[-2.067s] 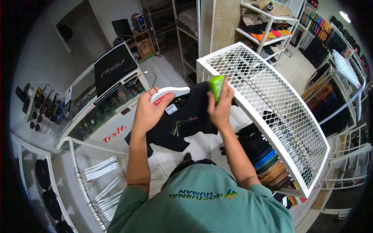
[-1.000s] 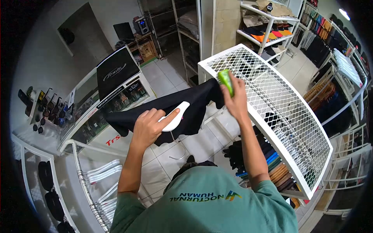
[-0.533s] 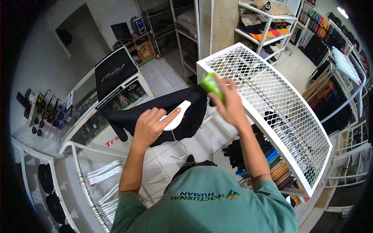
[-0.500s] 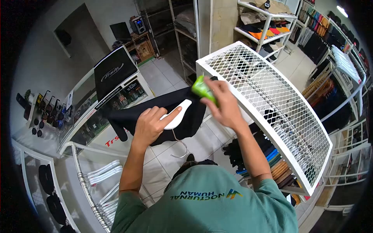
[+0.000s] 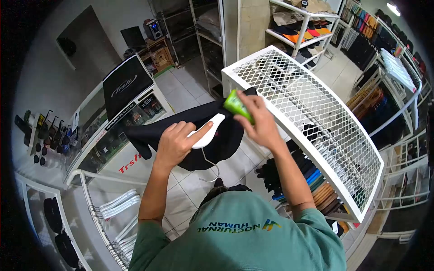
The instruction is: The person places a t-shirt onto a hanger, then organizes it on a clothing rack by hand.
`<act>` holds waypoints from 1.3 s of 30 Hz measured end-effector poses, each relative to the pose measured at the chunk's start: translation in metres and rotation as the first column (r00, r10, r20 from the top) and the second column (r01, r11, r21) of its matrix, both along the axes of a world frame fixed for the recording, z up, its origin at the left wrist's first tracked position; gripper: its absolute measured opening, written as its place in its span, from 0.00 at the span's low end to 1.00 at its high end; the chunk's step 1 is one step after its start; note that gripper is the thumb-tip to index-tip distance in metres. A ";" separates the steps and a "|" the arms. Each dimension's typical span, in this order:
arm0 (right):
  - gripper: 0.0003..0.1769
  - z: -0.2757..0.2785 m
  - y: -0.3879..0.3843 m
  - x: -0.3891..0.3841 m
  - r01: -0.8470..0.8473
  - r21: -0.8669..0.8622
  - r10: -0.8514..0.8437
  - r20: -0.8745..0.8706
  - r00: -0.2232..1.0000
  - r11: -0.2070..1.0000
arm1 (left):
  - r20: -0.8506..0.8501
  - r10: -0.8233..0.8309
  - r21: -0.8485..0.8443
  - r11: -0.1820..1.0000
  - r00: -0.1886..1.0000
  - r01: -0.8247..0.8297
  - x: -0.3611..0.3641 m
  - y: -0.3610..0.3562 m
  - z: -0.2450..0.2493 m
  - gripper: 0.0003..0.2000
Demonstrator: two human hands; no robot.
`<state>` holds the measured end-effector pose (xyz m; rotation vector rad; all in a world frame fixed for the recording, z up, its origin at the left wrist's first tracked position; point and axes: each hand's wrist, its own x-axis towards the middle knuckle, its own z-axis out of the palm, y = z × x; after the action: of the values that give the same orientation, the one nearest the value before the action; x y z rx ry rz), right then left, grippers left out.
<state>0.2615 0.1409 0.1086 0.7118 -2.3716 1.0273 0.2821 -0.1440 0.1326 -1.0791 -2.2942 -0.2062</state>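
Observation:
A white hanger (image 5: 210, 132) with a metal hook is gripped in my left hand (image 5: 176, 143), index finger stretched along one arm of it. From the hanger hangs a black garment (image 5: 181, 123); one of its sleeves droops at the left. My right hand (image 5: 261, 121) is closed around a bright green rounded object (image 5: 236, 104) and holds it against the garment, just past the end of the hanger. The kind of the green object cannot be made out.
A white mesh-topped clothes rack (image 5: 294, 104) stands at my right with hanging garments (image 5: 294, 178) under it. On my left are white hangers (image 5: 118, 203) on a rail and a glass display counter (image 5: 149, 113). Shelves (image 5: 307, 27) with folded clothes stand at the back.
The view has shifted slightly, so the surroundings appear a little further left. My right hand with the green object has moved only slightly on the garment; my left hand keeps its hold on the hanger.

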 end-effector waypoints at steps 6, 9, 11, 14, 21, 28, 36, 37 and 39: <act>0.32 -0.018 0.045 -0.022 0.436 -0.080 -0.431 0.074 0.899 0.896 | 0.042 -0.016 -0.007 1.000 0.999 0.016 -0.004 0.002 0.003 0.29; 0.34 0.008 0.021 0.008 0.133 -0.036 -0.131 0.046 0.990 0.990 | 0.049 -0.073 -0.042 0.996 0.996 0.075 -0.006 0.012 0.012 0.30; 0.33 0.012 0.023 0.012 0.061 -0.061 -0.057 0.059 0.997 0.996 | 0.052 -0.106 -0.027 0.994 0.993 0.107 -0.010 0.016 0.022 0.32; 0.32 -0.012 0.069 -0.007 0.377 0.007 -0.373 0.155 0.915 0.926 | 0.132 -0.172 0.063 0.984 0.976 0.165 -0.017 0.018 0.039 0.31; 0.40 -0.020 0.059 0.031 0.031 -0.293 0.067 0.319 0.945 0.956 | 0.437 -0.369 0.401 0.896 0.820 0.189 -0.061 0.042 0.064 0.15; 0.43 -0.049 0.029 0.056 0.078 -0.567 0.348 0.602 0.718 0.820 | 0.502 -0.207 0.369 0.929 0.840 0.008 -0.090 0.061 0.047 0.37; 0.48 -0.057 -0.048 0.061 0.208 -0.478 0.172 0.635 0.754 0.853 | 0.538 -0.242 0.772 0.526 0.808 -0.356 -0.054 0.086 -0.045 0.43; 0.49 -0.056 -0.054 0.060 0.169 -0.440 0.142 0.589 0.796 0.882 | 0.560 -0.188 0.747 0.537 0.807 -0.392 -0.059 0.077 -0.045 0.35; 0.48 -0.063 -0.064 0.052 0.102 -0.484 0.198 0.529 0.825 0.869 | 0.601 -0.108 0.715 0.516 0.792 -0.472 -0.064 0.055 -0.038 0.18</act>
<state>0.3134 0.0768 0.0453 0.2886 -2.3640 2.0094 0.2181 -0.0888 0.0942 -0.1980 -2.2600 -1.5972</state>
